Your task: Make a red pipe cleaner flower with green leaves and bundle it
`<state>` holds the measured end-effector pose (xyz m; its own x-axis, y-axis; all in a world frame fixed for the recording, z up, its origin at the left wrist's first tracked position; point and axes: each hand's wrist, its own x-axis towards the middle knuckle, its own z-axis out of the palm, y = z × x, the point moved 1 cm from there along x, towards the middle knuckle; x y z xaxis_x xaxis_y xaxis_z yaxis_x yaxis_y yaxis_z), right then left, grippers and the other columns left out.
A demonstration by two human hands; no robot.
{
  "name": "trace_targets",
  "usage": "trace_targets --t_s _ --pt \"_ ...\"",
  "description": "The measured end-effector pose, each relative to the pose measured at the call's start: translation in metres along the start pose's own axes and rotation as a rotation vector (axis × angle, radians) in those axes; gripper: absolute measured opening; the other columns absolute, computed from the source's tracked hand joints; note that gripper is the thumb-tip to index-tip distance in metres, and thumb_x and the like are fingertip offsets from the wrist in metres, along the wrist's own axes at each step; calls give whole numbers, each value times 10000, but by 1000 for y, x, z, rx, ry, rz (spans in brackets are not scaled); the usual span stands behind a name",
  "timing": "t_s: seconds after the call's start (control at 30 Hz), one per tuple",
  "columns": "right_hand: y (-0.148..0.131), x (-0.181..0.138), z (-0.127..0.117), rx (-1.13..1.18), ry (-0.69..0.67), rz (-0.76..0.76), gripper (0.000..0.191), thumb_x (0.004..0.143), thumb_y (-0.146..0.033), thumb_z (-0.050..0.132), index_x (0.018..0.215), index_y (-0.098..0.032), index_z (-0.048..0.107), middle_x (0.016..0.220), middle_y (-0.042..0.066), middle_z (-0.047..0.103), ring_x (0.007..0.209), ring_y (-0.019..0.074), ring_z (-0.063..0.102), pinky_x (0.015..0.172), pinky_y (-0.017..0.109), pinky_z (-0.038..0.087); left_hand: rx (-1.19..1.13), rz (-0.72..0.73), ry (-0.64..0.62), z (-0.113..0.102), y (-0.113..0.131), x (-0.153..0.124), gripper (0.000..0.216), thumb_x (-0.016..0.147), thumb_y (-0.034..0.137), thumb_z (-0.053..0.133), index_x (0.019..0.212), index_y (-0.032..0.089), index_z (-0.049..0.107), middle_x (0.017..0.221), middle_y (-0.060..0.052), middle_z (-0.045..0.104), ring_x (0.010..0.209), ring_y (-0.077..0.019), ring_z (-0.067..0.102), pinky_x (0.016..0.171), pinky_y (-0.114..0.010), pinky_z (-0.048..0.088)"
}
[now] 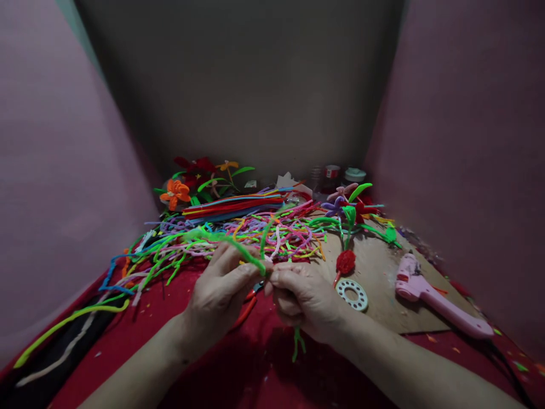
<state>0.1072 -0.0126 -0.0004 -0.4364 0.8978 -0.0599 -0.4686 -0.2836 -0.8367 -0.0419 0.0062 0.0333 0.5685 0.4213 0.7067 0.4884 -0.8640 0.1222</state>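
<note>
Both hands meet in the middle of the view, fingertips close together. My left hand point(225, 281) pinches a green pipe cleaner point(247, 255), whose bent length rises over the fingers toward the back left. My right hand point(302, 292) is closed at the same piece, thumb and forefinger by its lower bend. Below that hand hangs a short forked green end point(298, 343); whether it belongs to the same piece is hidden by the fingers. Partly behind my left hand lie red-handled pliers point(246, 309) on the red cloth.
A tangle of coloured pipe cleaners point(293, 236) lies behind my hands, with straight bundles point(234, 205) beyond. On the cardboard point(378, 272) at right are a pink glue gun point(443, 304), a white ring with holes point(352, 295) and a red flower point(345, 262). Walls point(468, 142) enclose three sides.
</note>
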Motion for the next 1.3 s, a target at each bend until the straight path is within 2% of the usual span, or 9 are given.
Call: trace_targets --t_s 0.1,0.2,0.3,0.43,0.53,0.77,0.97,1.13,1.3 --pt "0 0 -4 26 -94 63 156 750 -258 492 636 -159 534 327 -121 257 304 37 104 323 182 103 30 57 -50 -5 0 1 158 802 104 500 765 187 629 814 -34 598 790 -154 511 751 -297 379" --pt "-2 -3 -4 -121 -98 70 164 769 -264 484 645 -163 523 369 -117 236 332 43 116 348 191 112 -49 -68 -156 -9 3 0 123 799 142 506 725 182 595 710 -15 580 702 -142 495 703 -283 375" --pt "-7 -9 -2 -637 -17 -196 221 807 -237 432 603 -171 486 468 -69 294 413 62 245 423 216 193 -353 -477 -294 -8 4 0 186 787 244 523 620 168 549 570 8 497 556 -114 433 528 -237 331" --pt "-9 -19 0 -1487 47 -745 213 828 -161 396 655 -160 521 562 1 443 522 110 357 520 281 205 -1098 -1137 -427 4 2 2 164 685 232 591 578 136 512 499 24 459 426 -61 357 421 -198 240" --pt "-6 -21 -4 -1723 93 -881 218 848 -153 383 712 -147 553 571 34 504 528 130 385 523 300 193 -1507 -1282 -434 14 1 4 147 655 170 577 542 118 498 468 21 443 414 -53 368 427 -188 265" --pt "-9 -14 -9 -992 168 -512 242 867 -209 393 666 -171 522 587 -21 457 530 89 396 527 219 301 -1349 -1116 -274 18 -4 4 170 684 256 654 636 107 589 524 -4 557 442 -58 470 460 -174 349" --pt "-3 -5 -13 -415 157 -213 229 831 -330 468 702 -163 556 456 -81 291 408 58 206 396 209 148 -782 -758 -47 9 -9 3 139 693 233 668 813 166 644 814 -27 652 756 -150 588 702 -267 456" --pt "5 -3 -11 -219 76 -117 212 808 -315 501 662 -162 524 418 -96 289 358 37 173 365 193 126 -333 -230 -17 7 -5 0 130 759 164 602 870 194 662 878 -50 643 901 -174 535 854 -348 397" --pt "6 -5 -9 -217 53 -108 218 795 -304 516 630 -164 491 419 -94 301 356 35 189 361 195 133 -310 -181 -86 9 -3 -2 134 816 184 520 747 165 633 773 -43 623 792 -152 540 791 -314 403"
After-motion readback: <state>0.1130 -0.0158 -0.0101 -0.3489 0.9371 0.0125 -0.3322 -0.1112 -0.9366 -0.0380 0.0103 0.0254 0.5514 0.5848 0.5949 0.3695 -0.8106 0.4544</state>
